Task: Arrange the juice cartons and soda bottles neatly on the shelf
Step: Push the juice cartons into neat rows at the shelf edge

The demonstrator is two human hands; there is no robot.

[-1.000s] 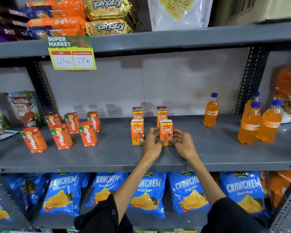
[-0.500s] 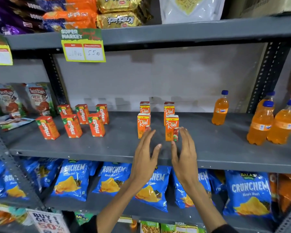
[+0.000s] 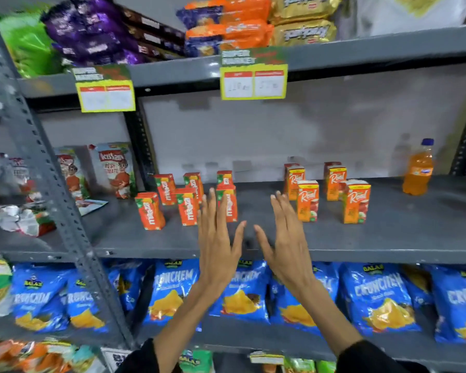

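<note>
At frame centre, above the shelf (image 3: 388, 238) front edge: left hand (image 3: 217, 238) and right hand (image 3: 285, 238) both flat, fingers spread, holding nothing | red Maaza cartons (image 3: 189, 200) upright, up-left, just beyond left fingertips; orange Real cartons (image 3: 331, 192) upright, up-right of right hand | soda bottle (image 3: 418, 168) far right, well apart | likely next: left hand nearer the loosely staggered Maaza group

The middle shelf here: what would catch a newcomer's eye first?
Two bare hands, the left hand and right hand, are spread open and empty in front of the grey shelf. Behind them stand two clusters of small juice cartons: red ones to the left, orange ones to the right. An orange soda bottle stands alone further right.
</note>
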